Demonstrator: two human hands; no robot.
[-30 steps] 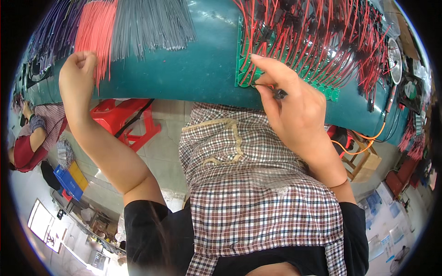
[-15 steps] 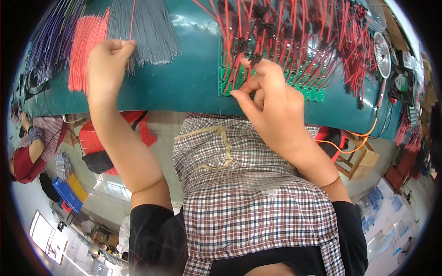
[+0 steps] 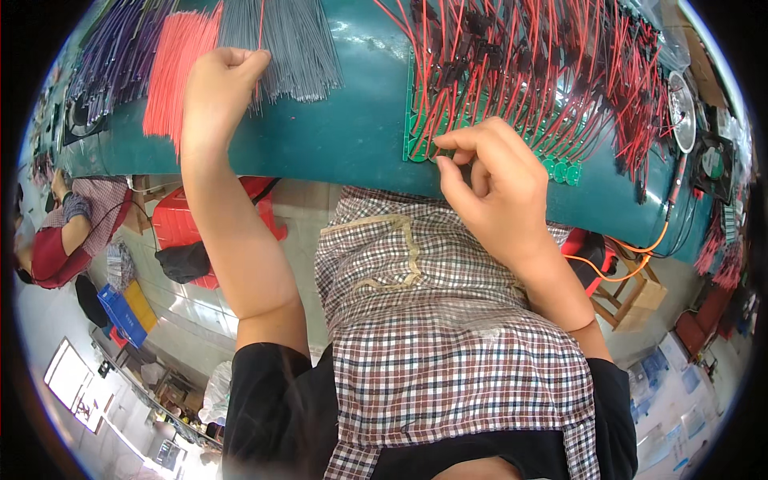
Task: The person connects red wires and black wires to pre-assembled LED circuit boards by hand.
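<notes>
My left hand (image 3: 220,84) is closed in a pinch on a thin red wire (image 3: 262,28), which runs up from the fingertips. It hovers over the lower part of a bundle of grey wires (image 3: 304,60), beside a bundle of coral-red wires (image 3: 178,80). My right hand (image 3: 500,180) is at the near edge of a green circuit board panel (image 3: 420,150), its fingers curled. Between thumb and forefinger a small gap shows, with red wire close by. Many red and black wires with black connectors (image 3: 528,60) cover the panel and hide much of it.
Purple and dark wires (image 3: 112,60) lie at the far left of the green table (image 3: 352,132). At right are a round metal dish (image 3: 682,112), a soldering iron (image 3: 678,180) with an orange cord, and a small fan (image 3: 712,162). A red stool (image 3: 180,220) stands below; another person (image 3: 60,240) works at left.
The whole view has shifted, so the table sits further right. My right forefinger has come down from a black connector toward the thumb. My left hand keeps its pinch on the red wire.
</notes>
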